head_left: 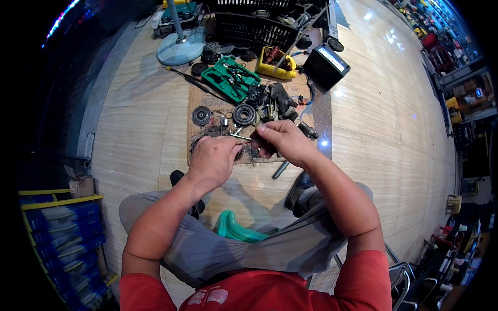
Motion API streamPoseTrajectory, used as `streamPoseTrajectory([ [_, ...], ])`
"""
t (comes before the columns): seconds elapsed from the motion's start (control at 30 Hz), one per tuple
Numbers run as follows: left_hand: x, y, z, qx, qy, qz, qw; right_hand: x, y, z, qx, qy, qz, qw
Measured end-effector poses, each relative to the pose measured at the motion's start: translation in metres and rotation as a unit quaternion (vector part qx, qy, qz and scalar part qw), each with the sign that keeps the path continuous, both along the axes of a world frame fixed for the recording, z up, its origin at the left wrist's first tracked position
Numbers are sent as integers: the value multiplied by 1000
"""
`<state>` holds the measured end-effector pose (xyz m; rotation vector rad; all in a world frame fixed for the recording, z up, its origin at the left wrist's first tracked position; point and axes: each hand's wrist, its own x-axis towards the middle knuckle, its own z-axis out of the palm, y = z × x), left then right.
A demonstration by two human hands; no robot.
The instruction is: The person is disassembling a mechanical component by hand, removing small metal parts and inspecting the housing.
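Observation:
Above the parts-strewn cardboard, both my hands are close together. My left hand (211, 159) is closed in a pinch on a thin reddish strand that looks like wire (246, 143). Opposite it, my right hand (284, 141) has its fingers curled, thumb uppermost; what they hold, if anything, is dark and I cannot make it out. Just beyond my fingertips lies a bent shiny metal rod (237, 136). A black grooved pulley (244, 114) and a smaller round disc (201, 115) rest farther off. Dark metal parts (282, 101) are heaped behind my right hand.
An open green tool case (222, 76), a yellow container (267, 70) and a black battery (326, 68) stand beyond the parts. Behind them is a black crate (254, 32), beside a round stand base (176, 53). A metal tube (280, 170) lies near my right shoe (298, 194).

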<state>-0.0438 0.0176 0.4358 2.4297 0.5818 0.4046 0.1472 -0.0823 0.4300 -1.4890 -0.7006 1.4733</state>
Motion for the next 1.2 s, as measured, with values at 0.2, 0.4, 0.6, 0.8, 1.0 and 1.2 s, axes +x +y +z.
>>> streamPoseTrajectory([
  [0.2, 0, -1, 0, 1, -1, 1, 1000, -6, -3, 0, 23, -115, 72, 990],
  [0.4, -1, 0, 0, 6, -20, -10, 1000, -7, -5, -5, 76, -165, 92, 979],
  [0.6, -2, 1, 2, 27, -18, -18, 999, -4, -5, -1, 123, -260, 139, 948],
  [0.8, -3, 3, -1, 51, -31, -27, 998, 0, -5, 4, 78, -208, 137, 965],
  [1.0, -3, 5, 0, 65, -48, -48, 996, -4, -5, 5, 163, -351, 148, 910],
  [1.2, -4, 11, 3, 53, -74, -53, 994, -6, -4, 4, 181, -329, 129, 918],
])
